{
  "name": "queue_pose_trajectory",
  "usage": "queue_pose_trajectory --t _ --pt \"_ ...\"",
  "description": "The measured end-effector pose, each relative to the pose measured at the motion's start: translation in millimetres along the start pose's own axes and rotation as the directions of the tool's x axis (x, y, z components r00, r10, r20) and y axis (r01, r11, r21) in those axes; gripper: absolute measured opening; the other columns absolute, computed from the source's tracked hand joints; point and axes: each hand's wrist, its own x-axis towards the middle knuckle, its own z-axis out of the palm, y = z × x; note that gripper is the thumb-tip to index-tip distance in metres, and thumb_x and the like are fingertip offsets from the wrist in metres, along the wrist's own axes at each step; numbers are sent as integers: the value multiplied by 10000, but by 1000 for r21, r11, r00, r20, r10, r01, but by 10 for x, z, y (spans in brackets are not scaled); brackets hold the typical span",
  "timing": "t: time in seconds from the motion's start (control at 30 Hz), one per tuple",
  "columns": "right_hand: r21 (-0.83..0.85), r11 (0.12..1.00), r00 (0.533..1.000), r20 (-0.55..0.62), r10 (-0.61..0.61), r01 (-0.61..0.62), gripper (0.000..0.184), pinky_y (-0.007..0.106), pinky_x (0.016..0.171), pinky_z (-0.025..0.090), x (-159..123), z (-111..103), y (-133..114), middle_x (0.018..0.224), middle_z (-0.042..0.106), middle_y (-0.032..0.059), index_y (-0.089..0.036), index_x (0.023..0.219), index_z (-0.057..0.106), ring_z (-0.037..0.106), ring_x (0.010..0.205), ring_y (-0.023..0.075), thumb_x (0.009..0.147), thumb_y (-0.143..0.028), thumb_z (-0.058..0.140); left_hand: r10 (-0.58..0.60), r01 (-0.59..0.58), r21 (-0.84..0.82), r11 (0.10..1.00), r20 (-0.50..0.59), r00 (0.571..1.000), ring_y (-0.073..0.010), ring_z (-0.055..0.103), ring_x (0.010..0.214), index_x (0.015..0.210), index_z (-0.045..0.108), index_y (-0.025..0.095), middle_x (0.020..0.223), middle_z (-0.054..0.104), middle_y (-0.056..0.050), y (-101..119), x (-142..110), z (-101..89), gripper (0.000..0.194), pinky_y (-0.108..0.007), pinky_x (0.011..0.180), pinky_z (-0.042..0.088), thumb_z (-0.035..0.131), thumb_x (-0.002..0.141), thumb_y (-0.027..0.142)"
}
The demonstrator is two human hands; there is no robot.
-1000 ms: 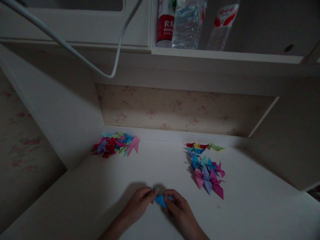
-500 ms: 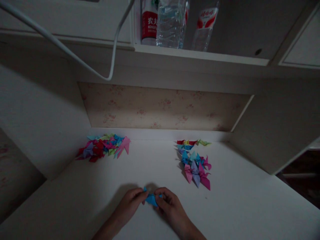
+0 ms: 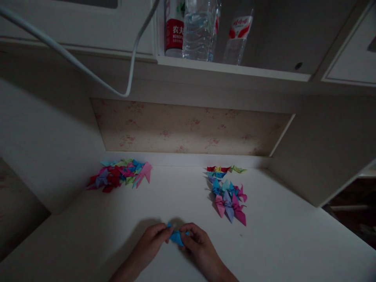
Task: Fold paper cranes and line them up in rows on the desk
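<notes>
Pinching a small blue folded paper [image 3: 177,236] between them, the left hand [image 3: 152,242] and right hand [image 3: 197,244] meet low over the white desk [image 3: 279,243], fingertips closed on its opposite ends. A pile of colourful folded papers [image 3: 119,175] lies well apart at the back left, and another pile of paper cranes [image 3: 227,194] sits near to the right.
</notes>
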Motion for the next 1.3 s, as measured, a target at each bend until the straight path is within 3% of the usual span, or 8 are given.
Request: queue_pose_trajectory --t 0.33,0.6,1.1,1.3 --pt "-74 997 1000 -1 -16 16 373 211 452 224 2 -12 -4 586 516 -34 -165 899 606 384 488 74 805 -526 622 2 -2 18 1000 9 1000 -101 290 497 596 509 181 495 289 80 90 -34 -11 414 -239 485 194 489 794 544" --pt "-5 1000 1000 -7 -13 13 377 204 440 220 8 8 15 555 493 -50 -171 886 598 357 463 66 785 -532 641 0 0 -31 1000 -12 1000 -106 290 520 634 491 185 518 296 76 98 -49 -3 478 -231 489 212 456 791 635" --pt "65 998 999 -31 -7 9 377 193 404 205 11 55 -2 513 450 -82 -186 891 548 339 416 56 765 -523 661 47 -41 57 998 -110 993 -150 442 660 674 537 176 643 467 24 89 -51 -2 504 -238 613 339 423 811 647" --pt "48 998 998 -55 -35 38 364 190 404 222 40 27 11 515 420 -85 -180 923 557 344 419 57 789 -506 646 19 -16 19 1000 -174 985 -135 401 590 666 547 178 586 451 33 52 -7 30 533 -234 555 310 415 791 679"
